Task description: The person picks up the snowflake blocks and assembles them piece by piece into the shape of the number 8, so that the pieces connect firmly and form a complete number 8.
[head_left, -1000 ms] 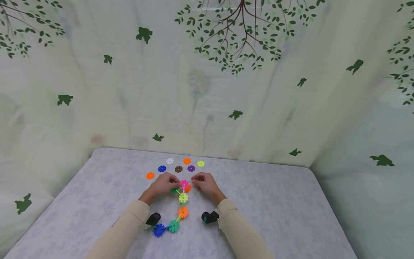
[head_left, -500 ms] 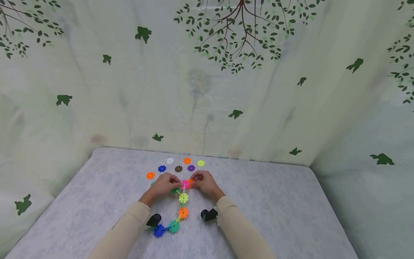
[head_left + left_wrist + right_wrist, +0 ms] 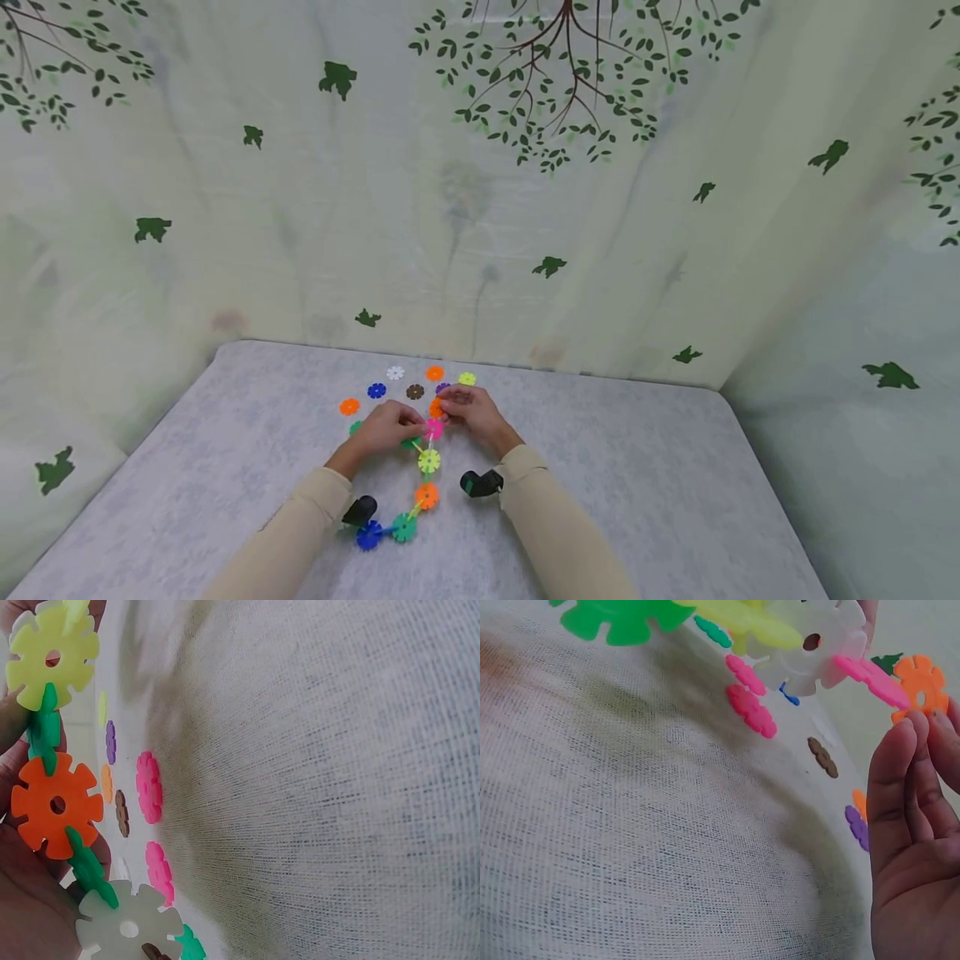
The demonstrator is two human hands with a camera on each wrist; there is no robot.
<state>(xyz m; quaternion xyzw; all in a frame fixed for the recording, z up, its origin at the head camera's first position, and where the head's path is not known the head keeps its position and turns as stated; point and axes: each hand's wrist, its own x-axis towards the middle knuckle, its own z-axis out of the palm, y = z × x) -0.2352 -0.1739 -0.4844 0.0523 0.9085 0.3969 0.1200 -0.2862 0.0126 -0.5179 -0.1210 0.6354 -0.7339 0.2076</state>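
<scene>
A chain of slotted plastic snowflake discs hangs between my hands. In the head view it runs from a pink disc down through a yellow disc and an orange chain disc to teal and blue discs. My left hand grips the chain close to the pink disc. Thumb and fingers of my right hand pinch an orange end disc. Its edge meets the edge-on pink disc in the right wrist view, beside a white disc.
Loose discs lie on the cloth-covered table beyond my hands, among them brown, blue, white and orange. Pink loose discs lie below the chain. A leaf-patterned curtain stands behind the table.
My right hand has come in from the right and moved slightly up with the orange end disc, which now sits above the pink one. My left hand has barely shifted.
</scene>
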